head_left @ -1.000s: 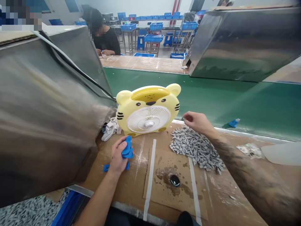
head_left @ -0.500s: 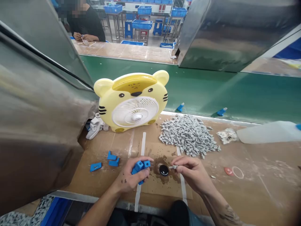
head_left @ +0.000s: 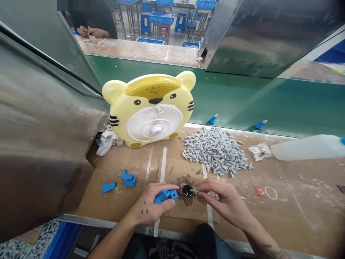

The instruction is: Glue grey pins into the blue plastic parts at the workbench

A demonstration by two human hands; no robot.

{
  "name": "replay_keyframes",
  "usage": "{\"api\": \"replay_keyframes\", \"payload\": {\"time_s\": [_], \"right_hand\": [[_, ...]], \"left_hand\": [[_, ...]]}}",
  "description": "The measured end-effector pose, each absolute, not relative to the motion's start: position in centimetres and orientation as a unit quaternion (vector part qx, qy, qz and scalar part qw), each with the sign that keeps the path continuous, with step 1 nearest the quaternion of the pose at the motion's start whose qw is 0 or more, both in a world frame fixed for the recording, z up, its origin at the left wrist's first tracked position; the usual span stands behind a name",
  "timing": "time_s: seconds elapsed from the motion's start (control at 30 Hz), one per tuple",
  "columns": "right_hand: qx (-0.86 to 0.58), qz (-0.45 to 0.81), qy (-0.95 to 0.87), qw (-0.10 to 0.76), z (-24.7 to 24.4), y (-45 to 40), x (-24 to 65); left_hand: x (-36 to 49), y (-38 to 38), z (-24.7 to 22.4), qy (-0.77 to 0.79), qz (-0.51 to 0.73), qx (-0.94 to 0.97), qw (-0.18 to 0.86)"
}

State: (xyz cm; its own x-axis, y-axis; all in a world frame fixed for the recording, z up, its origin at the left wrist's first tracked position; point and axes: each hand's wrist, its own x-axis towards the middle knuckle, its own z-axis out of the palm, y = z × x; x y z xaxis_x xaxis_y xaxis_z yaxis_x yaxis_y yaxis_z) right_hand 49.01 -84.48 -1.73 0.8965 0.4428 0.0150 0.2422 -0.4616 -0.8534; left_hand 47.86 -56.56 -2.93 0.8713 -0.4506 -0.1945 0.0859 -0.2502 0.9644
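Note:
My left hand [head_left: 151, 203] is closed around a few blue plastic blocks [head_left: 162, 196], with square holes showing in their ends. Between the thumb and fingertips of my right hand [head_left: 218, 199] is a small grey plastic piece [head_left: 195, 191], its thin tip over the edge of a round black dish [head_left: 187, 191]. Whether the tip touches what is in the dish, I cannot tell. The dish sits on wet-spotted cardboard between my hands. Beyond my right hand lies a large heap of similar grey pieces [head_left: 215, 151].
Loose blue blocks [head_left: 108, 187] lie left. A yellow animal-faced fan [head_left: 118, 108] stands behind them. On the green conveyor belt [head_left: 296, 104] are two blue pieces with pale tips [head_left: 261, 125]. A translucent bottle [head_left: 304, 147] lies right. Across the belt, another person's hands [head_left: 93, 32] work.
My right hand has brought the grey piece leftward to the black dish. In my left hand the blue blocks have turned. The blue pieces on the belt have shifted right.

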Motion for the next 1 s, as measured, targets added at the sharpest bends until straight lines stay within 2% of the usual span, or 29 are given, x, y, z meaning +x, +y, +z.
{"api": "replay_keyframes", "payload": {"time_s": [0.13,0.37,0.57,0.77,0.9,1.0], "right_hand": [[-0.870,0.128,-0.247,0.408,-1.7,-84.1,48.9],[-0.874,0.128,-0.267,0.386,-1.5,-83.9,48.8],[-0.893,0.127,-0.266,0.339,-1.3,-84.0,49.1],[-0.904,0.129,-0.270,0.304,-0.9,-83.8,49.1],[-0.906,0.118,-0.273,0.302,-0.9,-83.9,48.8],[-0.899,0.089,-0.269,0.333,-0.4,-84.0,48.4]], "left_hand": [[47.8,-56.3,-3.2,-0.104,-0.239,0.749,0.609],[47.7,-56.8,-3.3,-0.091,-0.209,0.765,0.602],[47.3,-56.3,-3.6,-0.064,-0.242,0.791,0.558],[47.6,-56.3,-3.9,-0.076,-0.251,0.755,0.602],[47.6,-56.6,-4.0,-0.088,-0.244,0.758,0.599],[47.5,-56.9,-4.3,-0.098,-0.213,0.780,0.580]]}}
